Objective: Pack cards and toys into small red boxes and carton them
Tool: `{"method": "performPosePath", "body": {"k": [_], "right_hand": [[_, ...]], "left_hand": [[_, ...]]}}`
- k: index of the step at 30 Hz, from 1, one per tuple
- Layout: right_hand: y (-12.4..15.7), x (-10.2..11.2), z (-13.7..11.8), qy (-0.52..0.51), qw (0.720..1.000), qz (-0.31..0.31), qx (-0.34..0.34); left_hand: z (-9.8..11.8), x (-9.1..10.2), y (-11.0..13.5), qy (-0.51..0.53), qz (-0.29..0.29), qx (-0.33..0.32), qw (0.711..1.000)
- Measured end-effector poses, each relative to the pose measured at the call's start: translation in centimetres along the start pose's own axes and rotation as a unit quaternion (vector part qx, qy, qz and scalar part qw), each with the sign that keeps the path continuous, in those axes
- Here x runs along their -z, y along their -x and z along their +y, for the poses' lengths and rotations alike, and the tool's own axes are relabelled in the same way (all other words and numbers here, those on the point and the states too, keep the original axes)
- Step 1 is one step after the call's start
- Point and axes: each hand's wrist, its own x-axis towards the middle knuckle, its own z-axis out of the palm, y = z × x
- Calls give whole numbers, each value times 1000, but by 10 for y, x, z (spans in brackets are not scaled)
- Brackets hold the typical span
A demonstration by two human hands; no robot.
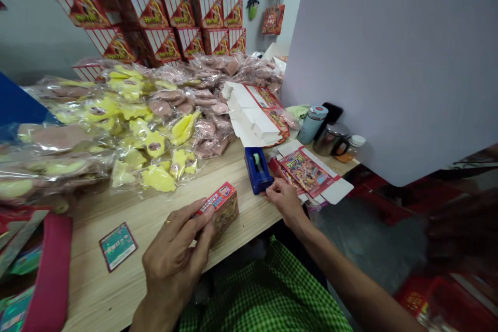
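My left hand is wrapped round a small red printed box, which stands on its edge on the wooden table. My right hand is closed in a pinch at the front end of a blue tape dispenser; the fingertips meet at its cutting edge, on the end of the clear tape, which is hard to see. To the left of the box, a teal card packet lies flat on the table.
Bagged yellow and pink shapes are heaped across the back. Flat printed cartons lie right of the dispenser, near a light blue bottle and a glass mug. A pink-edged bin stands at left; stacked red boxes rise behind.
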Motion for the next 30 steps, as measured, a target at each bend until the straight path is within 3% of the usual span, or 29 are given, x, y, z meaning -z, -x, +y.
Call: {"method": "performPosePath", "body": {"k": [3, 7, 11, 14, 18, 21, 25, 30], "right_hand": [[6, 9, -3, 19, 999, 17, 42], [24, 28, -36, 32, 991, 16, 127], [47, 28, -77, -31, 967, -145, 205], [56, 13, -99, -155, 938, -267, 157], [56, -6, -117, -236, 905, -349, 61], [54, -14, -123, -221, 909, -353, 27], [54, -17, -126, -171, 932, -319, 8], [56, -17, -125, -222, 913, -338, -46]], "left_hand": [[3, 1, -1, 11, -8, 13, 1000], [8, 0, -3, 45, -10, 36, 998], [9, 0, 0, 52, -3, 45, 998], [9, 1, 2, 36, 3, 27, 999], [11, 0, 6, 12, 21, 43, 999], [11, 0, 8, 5, 38, 56, 998], [11, 3, 3, 25, -9, 20, 999], [8, 9, -5, 69, -52, 4, 996]]}}
